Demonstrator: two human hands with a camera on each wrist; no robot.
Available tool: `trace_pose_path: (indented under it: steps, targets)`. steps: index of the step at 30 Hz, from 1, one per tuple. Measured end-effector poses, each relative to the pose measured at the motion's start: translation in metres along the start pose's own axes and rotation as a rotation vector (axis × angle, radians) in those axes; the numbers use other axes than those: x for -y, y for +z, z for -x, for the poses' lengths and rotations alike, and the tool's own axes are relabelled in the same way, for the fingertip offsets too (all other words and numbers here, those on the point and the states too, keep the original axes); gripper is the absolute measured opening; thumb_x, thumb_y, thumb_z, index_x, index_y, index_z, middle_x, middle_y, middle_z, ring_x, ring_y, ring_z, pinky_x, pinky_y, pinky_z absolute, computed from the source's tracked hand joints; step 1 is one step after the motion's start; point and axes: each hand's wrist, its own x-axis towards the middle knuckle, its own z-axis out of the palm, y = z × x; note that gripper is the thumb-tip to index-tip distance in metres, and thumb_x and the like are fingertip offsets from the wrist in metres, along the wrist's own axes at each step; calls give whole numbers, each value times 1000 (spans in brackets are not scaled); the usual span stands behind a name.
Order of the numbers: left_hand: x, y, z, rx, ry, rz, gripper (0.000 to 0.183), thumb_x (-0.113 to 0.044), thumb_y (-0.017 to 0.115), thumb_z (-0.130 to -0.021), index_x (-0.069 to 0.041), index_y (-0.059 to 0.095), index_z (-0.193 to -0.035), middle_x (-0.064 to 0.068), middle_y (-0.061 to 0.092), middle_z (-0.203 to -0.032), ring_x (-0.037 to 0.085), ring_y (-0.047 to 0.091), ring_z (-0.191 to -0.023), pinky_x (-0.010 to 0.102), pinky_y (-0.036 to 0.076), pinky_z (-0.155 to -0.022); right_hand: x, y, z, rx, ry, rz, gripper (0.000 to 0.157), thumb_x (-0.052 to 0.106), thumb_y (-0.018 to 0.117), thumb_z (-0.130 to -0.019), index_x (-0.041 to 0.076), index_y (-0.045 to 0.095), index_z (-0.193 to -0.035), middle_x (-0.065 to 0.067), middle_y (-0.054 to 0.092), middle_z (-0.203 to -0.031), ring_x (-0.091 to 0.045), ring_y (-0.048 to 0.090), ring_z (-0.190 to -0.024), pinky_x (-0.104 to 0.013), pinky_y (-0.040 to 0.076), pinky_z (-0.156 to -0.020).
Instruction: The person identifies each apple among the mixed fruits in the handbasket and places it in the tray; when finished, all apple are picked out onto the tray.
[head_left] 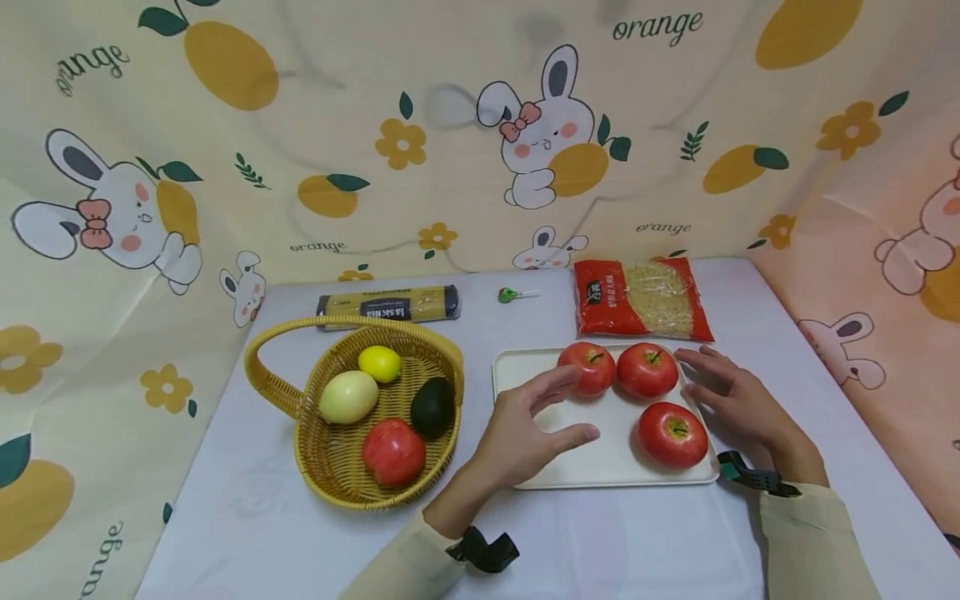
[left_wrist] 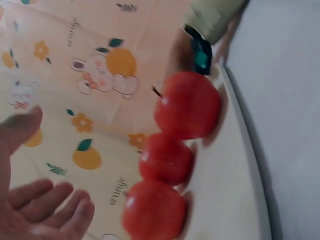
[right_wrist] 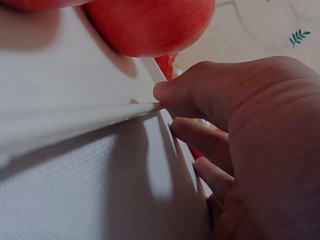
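A white rectangular tray (head_left: 603,467) holds three red apples, two at its back, the left apple (head_left: 592,379) and the middle apple (head_left: 647,372), and a front apple (head_left: 672,435) at the right. Over the tray's left part is my left hand (head_left: 513,437), thumb and fingers spread apart with nothing between them; its fingertips overlap the back-left apple in the head view. My right hand (head_left: 753,404) is at the tray's right edge. In the right wrist view its thumb (right_wrist: 185,95) meets the tray rim, while the other fingers extend outside it, loosely bent.
Left of the tray, a wicker basket (head_left: 303,454) with a tall handle holds a red apple, an avocado, a lemon and a pale yellow-green fruit. Behind lie a spaghetti pack (head_left: 390,307), a lollipop (head_left: 507,295) and a red noodle bag (head_left: 641,297). Printed cloth walls surround the table.
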Motion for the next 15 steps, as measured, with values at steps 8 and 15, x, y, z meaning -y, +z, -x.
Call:
trace_pose_path:
  steps: [8,15]
  targets:
    - [-19,-43,42,189,75,118,70,-8,87,-93,-15,59,-157,1,66,-155,15,63,-142,38,50,-122,-2,0,0,5,-10,13,80,41,73,-105,18,35,-173,-25,7,-183,-60,5,-165,-91,34,-107]
    - [-18,-91,74,201,116,39,70,-6,88,-92,-14,60,-156,3,65,-156,22,64,-143,37,52,-121,-2,2,-1,-4,-17,11,80,41,73,-105,17,37,-172,-25,7,-183,-60,5,-165,-89,35,-107]
